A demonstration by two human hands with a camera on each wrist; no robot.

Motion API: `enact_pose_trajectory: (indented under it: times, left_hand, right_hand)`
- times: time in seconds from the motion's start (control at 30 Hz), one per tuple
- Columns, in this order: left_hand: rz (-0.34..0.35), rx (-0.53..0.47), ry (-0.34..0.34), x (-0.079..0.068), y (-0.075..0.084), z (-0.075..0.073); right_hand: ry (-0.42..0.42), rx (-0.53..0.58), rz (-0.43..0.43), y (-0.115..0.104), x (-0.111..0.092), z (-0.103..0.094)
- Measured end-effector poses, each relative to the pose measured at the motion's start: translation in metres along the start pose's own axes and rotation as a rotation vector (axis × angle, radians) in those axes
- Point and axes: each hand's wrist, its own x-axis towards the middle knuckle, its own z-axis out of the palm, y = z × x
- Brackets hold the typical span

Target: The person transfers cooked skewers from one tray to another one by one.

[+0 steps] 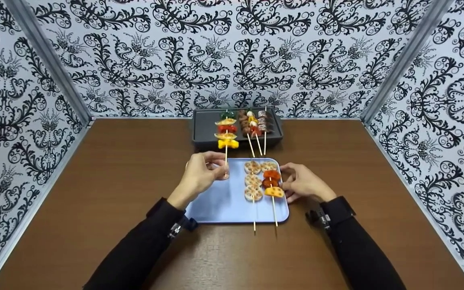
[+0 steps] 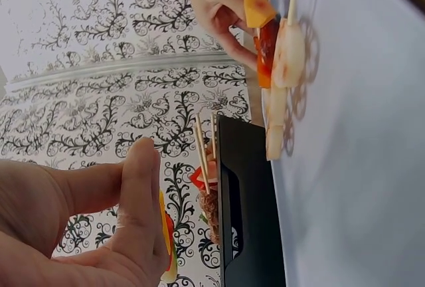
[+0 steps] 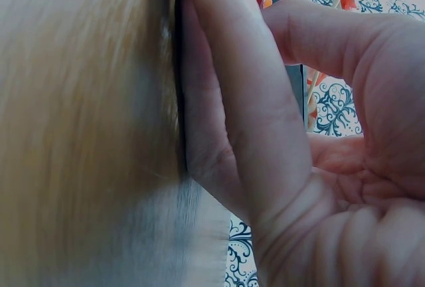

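Note:
My left hand [image 1: 201, 171] pinches the stick of a vegetable skewer [image 1: 226, 136] between thumb and fingers. Yellow, red and green pieces with pale slices are threaded on it, raised in front of the dark grill plate. In the left wrist view that hand [image 2: 126, 214] mostly hides the skewer. At the light blue tray's [image 1: 220, 205] right rim, my right hand [image 1: 304, 181] grips the edge, its fingers partly hidden. On the tray lie a lotus root skewer [image 1: 253, 181] and a mixed skewer [image 1: 271, 184] with orange, dark red and yellow pieces, sticks pointing toward me.
Behind the tray stands the dark grey grill plate [image 1: 208, 125]. Several skewers with meat [image 1: 262, 121] and vegetables lie on its right half, sticks overhanging the front. A brown wooden table [image 1: 127, 161] carries everything, with patterned wall panels [image 1: 224, 52] at the back and sides.

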Motion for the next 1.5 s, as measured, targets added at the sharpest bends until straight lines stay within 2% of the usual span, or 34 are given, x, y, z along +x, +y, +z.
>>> enact_pose_trajectory:
  times: [0.43,1.03,1.3,1.5]
  left_hand:
    - [-0.047,-0.078,-0.067,-0.020,-0.010,-0.003]
    - [-0.055,-0.040,-0.105,-0.043,-0.025,-0.005]
    - [-0.103,-0.066,-0.131,-0.052,-0.027,-0.003]
    - [-0.110,-0.068,-0.153,-0.059,-0.030,-0.001]
  right_hand:
    - [-0.008,-0.017,-0.001,0.002,0.001,-0.001]
    - [-0.005,-0.003,0.019,0.002,0.002,-0.001]
    - [-0.005,0.006,0.016,0.003,0.001,0.000]
    - [-0.025,0.012,-0.009,-0.002,-0.002,-0.001]
